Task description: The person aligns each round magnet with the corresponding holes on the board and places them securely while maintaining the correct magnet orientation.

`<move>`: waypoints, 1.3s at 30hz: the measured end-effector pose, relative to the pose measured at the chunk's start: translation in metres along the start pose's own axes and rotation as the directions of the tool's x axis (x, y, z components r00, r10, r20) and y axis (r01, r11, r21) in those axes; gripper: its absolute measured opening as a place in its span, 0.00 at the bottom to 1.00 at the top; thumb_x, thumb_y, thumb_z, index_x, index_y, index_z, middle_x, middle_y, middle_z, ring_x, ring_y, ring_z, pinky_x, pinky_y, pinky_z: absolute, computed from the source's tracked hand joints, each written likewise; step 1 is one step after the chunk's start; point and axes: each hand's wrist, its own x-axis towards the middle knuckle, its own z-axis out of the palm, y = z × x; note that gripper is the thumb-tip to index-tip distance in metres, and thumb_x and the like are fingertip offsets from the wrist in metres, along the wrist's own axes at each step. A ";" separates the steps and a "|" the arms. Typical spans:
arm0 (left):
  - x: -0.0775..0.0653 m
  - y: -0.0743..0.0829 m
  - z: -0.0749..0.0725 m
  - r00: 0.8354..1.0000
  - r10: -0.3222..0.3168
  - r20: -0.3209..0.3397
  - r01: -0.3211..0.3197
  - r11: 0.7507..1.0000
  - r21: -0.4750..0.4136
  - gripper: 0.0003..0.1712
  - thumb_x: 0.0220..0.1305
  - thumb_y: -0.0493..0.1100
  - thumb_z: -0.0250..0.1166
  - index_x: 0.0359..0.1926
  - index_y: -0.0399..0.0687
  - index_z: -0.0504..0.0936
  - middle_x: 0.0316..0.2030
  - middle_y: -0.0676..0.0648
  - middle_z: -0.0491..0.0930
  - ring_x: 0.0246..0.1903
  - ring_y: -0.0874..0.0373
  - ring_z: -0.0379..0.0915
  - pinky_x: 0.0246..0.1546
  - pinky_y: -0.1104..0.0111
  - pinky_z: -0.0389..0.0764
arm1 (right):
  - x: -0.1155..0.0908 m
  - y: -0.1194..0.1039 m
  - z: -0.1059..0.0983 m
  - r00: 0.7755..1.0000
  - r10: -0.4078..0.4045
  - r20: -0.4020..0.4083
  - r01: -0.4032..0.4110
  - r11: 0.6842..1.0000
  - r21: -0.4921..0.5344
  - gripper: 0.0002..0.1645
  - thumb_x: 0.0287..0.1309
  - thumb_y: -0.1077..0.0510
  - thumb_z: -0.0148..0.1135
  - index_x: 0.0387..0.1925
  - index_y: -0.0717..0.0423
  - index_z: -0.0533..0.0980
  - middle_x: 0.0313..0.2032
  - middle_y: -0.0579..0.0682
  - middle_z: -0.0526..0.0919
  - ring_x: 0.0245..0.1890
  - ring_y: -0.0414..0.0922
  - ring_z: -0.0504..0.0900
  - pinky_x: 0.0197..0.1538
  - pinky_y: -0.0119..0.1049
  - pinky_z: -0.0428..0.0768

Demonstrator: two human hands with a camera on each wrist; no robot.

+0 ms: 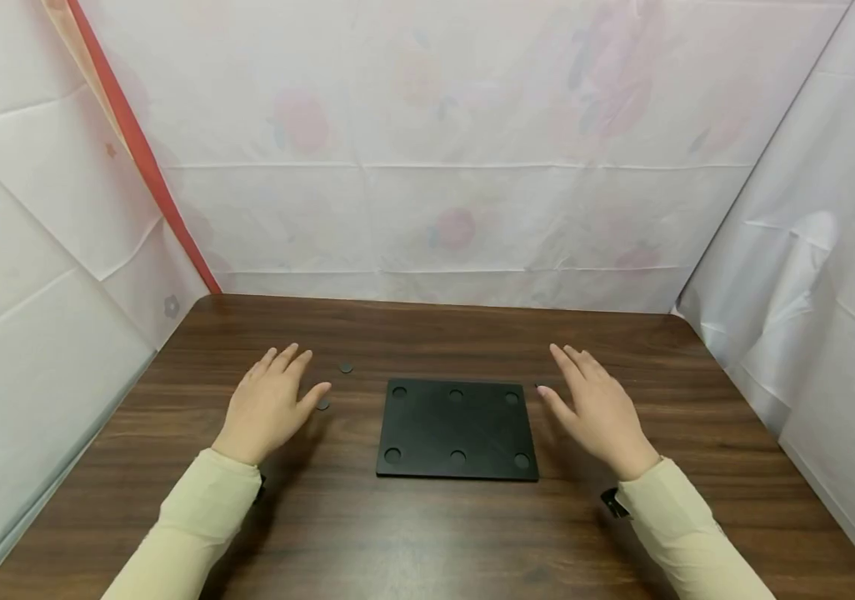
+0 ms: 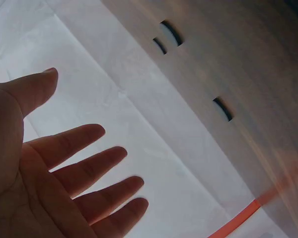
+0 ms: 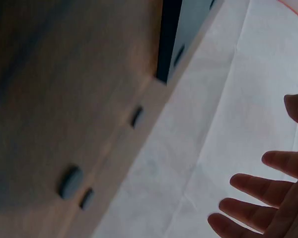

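A flat black rectangular board with several shallow round recesses lies on the table between the hands. To its left is my left hand, raised above the table with fingers straight and holding nothing. Close to that thumb lie a small dark disc and, farther back, another disc; the left wrist view shows a third disc. My right hand hovers right of the board, fingers extended, palm bare. Three dark discs lie on that side in the right wrist view, mostly hidden by the hand in the head view.
The brown wood-grain table reaches back to a white patterned cloth. More white cloth hangs at both sides, and a red strip runs down the back left corner.
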 end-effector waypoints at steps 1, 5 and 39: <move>0.000 0.000 0.001 1.000 0.008 -0.010 -0.008 1.000 -0.004 0.35 0.69 0.55 0.60 0.66 0.34 0.70 0.66 0.30 0.68 0.66 0.30 0.60 0.66 0.40 0.62 | -0.001 -0.001 0.001 1.000 0.001 0.010 -0.001 1.000 0.031 0.41 0.68 0.42 0.56 0.74 0.56 0.57 0.68 0.64 0.67 0.68 0.64 0.65 0.63 0.64 0.68; 0.000 0.000 0.004 0.999 0.023 -0.023 -0.024 0.999 -0.039 0.30 0.67 0.50 0.64 0.63 0.35 0.74 0.60 0.32 0.75 0.59 0.34 0.71 0.57 0.43 0.73 | -0.004 -0.004 0.006 0.996 0.034 0.085 -0.048 0.984 0.173 0.39 0.69 0.45 0.56 0.74 0.56 0.57 0.68 0.63 0.68 0.65 0.63 0.69 0.61 0.62 0.70; 0.017 -0.006 0.022 0.959 0.035 0.283 -0.019 0.998 -0.060 0.17 0.63 0.44 0.67 0.47 0.35 0.82 0.40 0.39 0.81 0.40 0.46 0.79 0.42 0.53 0.81 | -0.001 0.003 0.037 0.871 0.157 0.466 -0.413 0.748 0.519 0.38 0.66 0.52 0.61 0.69 0.69 0.61 0.32 0.53 0.79 0.26 0.43 0.80 0.34 0.37 0.83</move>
